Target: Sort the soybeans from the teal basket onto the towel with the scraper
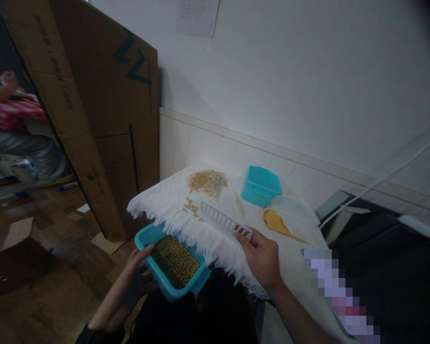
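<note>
My left hand [134, 274] grips the left rim of a teal plastic box [159, 282], its thumb over the edge. The box is tilted just below the table's front edge and holds many small yellow-green beans [179, 260]. My right hand [261, 258] pinches the near end of a white slotted plastic piece [218, 220], which lies low over the white fringed cloth [157, 200]. A few loose yellow beans [190, 207] lie beside its far end. Farther back is a heap of yellow beans mixed with pale grains [208, 181]. The fingers under the box are mostly hidden.
A second teal box [261, 188] stands at the table's back. A yellow-orange leaf-shaped piece [277, 223] lies right of it. A tall cardboard carton [111, 119] stands at the left, with a person [21, 124] beyond it. A white cable [380, 177] hangs at right.
</note>
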The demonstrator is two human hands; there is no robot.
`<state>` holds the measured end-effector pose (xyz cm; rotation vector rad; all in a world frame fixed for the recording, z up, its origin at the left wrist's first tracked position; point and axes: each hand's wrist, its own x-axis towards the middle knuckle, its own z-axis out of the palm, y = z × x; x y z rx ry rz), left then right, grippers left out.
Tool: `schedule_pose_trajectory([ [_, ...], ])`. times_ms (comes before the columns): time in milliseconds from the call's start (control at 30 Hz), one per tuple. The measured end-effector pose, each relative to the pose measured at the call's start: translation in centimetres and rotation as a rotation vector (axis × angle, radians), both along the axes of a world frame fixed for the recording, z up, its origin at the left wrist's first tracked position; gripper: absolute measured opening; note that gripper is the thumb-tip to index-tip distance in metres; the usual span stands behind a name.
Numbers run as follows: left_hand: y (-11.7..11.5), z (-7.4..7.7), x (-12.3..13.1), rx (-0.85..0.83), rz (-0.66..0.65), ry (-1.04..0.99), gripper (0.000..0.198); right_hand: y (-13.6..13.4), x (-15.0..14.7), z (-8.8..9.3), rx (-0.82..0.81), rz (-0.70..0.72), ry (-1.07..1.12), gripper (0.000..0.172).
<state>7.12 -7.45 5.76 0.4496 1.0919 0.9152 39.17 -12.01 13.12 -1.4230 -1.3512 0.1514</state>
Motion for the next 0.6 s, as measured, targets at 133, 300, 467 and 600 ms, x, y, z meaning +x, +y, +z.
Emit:
schedule_pose_trajectory([
  [133, -0.04, 0.04, 0.01, 0.006, 0.006, 0.002, 0.088, 0.04, -0.27, 0.10, 0.005, 0.024, 0.017, 0.027],
  [300, -0.10, 0.01, 0.01, 0.005, 0.016, -0.002, 0.097, -0.12, -0.28, 0.33, -0.001, 0.024, 0.030, 0.027],
  [467, -0.25, 0.21, 0.07, 0.011, 0.006, -0.004, 0.097, -0.31, 0.08, 0.40, 0.008, 0.008, 0.013, 0.026],
  [600, -0.26, 0.29, 0.13, 0.008, 0.007, -0.005, 0.101, -0.64, 0.21, 0.27, 0.024, -0.020, 0.003, 0.027],
])
